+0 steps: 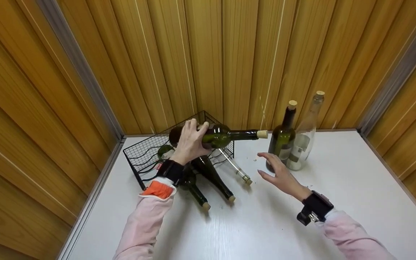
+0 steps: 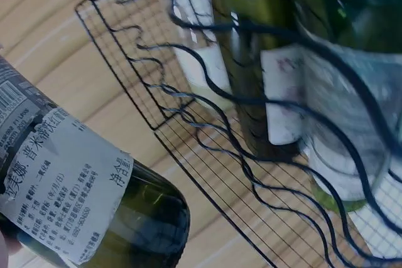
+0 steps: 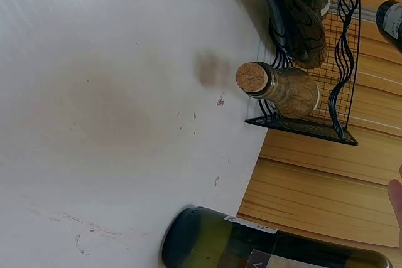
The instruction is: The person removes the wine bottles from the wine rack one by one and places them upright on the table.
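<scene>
My left hand [image 1: 190, 142] grips a corked green wine bottle [image 1: 219, 137] round its body, holding it sideways above the wire rack with the cork pointing right. In the left wrist view its white label and base show beside the black wavy-barred rack [image 2: 264, 98]. Lying in the rack are two dark green bottles [image 1: 213, 177], necks toward the front, and a clear bottle [image 1: 234, 164]. My right hand [image 1: 282, 177], fingers spread and holding nothing, is just in front of a standing green bottle [image 1: 282, 141]. Part of its contact with that bottle is hard to judge.
A tall clear corked bottle [image 1: 303, 141] stands right beside the upright green one. The white tabletop [image 1: 244, 224] carries small scraps and marks. Wood-panelled walls [image 1: 240, 65] enclose the back and sides, close behind the rack.
</scene>
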`<control>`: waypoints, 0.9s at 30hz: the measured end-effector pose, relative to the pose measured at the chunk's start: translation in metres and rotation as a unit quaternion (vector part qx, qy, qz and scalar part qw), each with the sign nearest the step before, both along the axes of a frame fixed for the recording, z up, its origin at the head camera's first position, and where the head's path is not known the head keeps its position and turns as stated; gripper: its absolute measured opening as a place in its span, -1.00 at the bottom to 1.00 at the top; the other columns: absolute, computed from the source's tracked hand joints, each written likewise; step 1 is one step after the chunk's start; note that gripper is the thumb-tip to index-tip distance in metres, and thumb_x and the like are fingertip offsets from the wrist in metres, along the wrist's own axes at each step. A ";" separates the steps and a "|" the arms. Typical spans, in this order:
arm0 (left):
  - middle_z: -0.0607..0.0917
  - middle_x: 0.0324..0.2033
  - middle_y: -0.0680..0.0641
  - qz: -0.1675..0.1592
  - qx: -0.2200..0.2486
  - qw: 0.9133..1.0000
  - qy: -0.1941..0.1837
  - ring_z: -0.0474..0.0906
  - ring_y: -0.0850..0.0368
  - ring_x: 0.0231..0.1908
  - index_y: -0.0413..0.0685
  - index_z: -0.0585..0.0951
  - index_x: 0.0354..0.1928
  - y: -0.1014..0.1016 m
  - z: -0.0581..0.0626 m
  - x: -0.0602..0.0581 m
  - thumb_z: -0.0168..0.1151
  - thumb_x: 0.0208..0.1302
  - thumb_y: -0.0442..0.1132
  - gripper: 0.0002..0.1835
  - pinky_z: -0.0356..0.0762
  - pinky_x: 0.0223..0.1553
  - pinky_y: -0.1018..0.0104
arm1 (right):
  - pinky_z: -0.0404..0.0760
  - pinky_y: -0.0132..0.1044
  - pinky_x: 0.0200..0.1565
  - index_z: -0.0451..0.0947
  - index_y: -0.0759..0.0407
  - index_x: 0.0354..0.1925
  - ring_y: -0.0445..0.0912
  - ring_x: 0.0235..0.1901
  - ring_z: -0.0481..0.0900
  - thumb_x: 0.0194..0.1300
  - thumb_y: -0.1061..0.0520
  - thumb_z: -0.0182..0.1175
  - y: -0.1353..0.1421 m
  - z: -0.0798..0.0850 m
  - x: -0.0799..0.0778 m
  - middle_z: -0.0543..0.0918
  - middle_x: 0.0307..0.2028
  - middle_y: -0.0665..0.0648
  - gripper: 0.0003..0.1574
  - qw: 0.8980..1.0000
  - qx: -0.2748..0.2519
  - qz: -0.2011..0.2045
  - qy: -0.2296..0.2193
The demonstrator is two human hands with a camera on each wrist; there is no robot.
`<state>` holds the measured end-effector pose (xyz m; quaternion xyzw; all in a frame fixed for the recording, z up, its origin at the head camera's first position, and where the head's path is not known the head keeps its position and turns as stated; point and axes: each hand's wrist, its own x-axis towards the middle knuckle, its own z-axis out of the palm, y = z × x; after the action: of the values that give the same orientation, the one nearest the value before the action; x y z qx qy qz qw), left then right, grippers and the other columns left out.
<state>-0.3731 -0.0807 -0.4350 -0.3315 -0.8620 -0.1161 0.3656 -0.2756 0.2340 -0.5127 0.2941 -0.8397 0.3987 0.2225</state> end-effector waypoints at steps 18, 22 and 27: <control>0.61 -0.04 -0.18 -0.100 0.149 0.977 -0.118 0.52 -0.07 -0.03 -0.27 0.38 0.20 0.047 -0.006 0.037 0.65 -0.36 -0.15 -0.02 0.51 0.10 0.02 | 0.32 -0.55 0.29 0.42 0.38 0.25 0.24 0.19 0.44 0.18 0.38 0.31 -0.004 0.017 -0.003 0.56 0.16 0.39 -0.35 0.998 -0.054 -0.013 -0.013; 0.61 -0.03 -0.20 -0.124 0.179 0.965 -0.149 0.53 -0.08 0.00 -0.30 0.38 0.19 0.053 -0.013 0.042 0.61 -0.34 -0.20 -0.06 0.52 0.13 0.05 | 0.46 -0.20 0.26 0.41 0.46 0.24 0.22 0.18 0.47 0.14 0.45 0.28 -0.010 0.026 0.001 0.55 0.13 0.48 -0.33 0.997 -0.074 -0.028 -0.021; 0.60 0.06 -0.23 -0.159 0.222 0.940 -0.202 0.54 -0.10 0.09 -0.28 0.38 0.21 0.064 -0.020 0.049 0.58 -0.30 -0.24 -0.09 0.48 0.23 0.06 | 0.43 -0.11 0.30 0.32 0.61 0.24 0.30 0.20 0.40 0.18 0.50 0.20 -0.021 0.051 0.014 0.48 0.16 0.59 -0.35 0.995 -0.092 -0.010 -0.024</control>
<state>-0.3239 -0.0172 -0.4551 -0.3444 -0.8058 -0.4260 0.2249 -0.2618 0.2126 -0.4613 0.2543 -0.8076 0.4789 0.2319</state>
